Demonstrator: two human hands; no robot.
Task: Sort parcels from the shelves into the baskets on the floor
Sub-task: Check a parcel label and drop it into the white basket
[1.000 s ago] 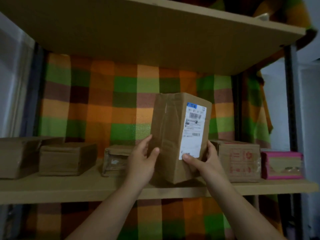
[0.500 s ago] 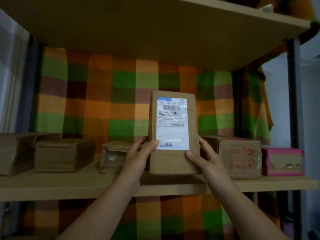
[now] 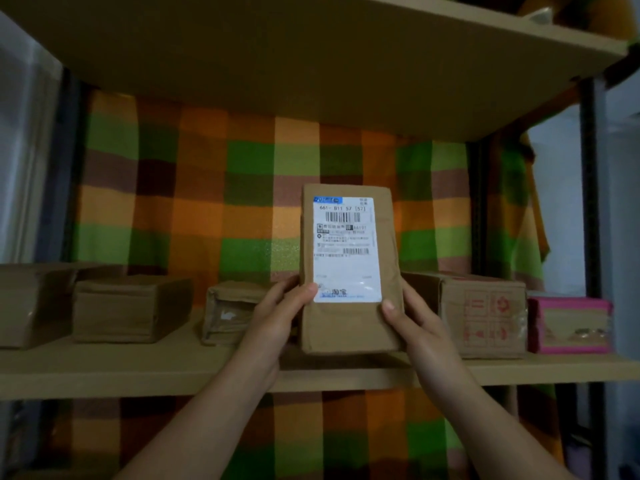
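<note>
A tall brown cardboard parcel [image 3: 349, 323] with a white shipping label stands upright in front of the middle shelf, its labelled face turned to me. My left hand [image 3: 277, 315] grips its lower left edge, thumb on the front. My right hand [image 3: 414, 318] grips its lower right edge, thumb on the front as well. No basket is in view.
The wooden shelf board [image 3: 138, 370] carries two brown boxes at the left [image 3: 130, 308], a small taped parcel [image 3: 232, 311] behind my left hand, a box with red marks [image 3: 485, 315] and a pink box [image 3: 569, 325] at the right. A checked cloth [image 3: 207, 202] hangs behind. Another shelf board [image 3: 311, 64] is overhead.
The parcel has been turned so that its labelled face now looks straight at me, and both hands have shifted on its lower edges. It has stayed in front of the shelf.
</note>
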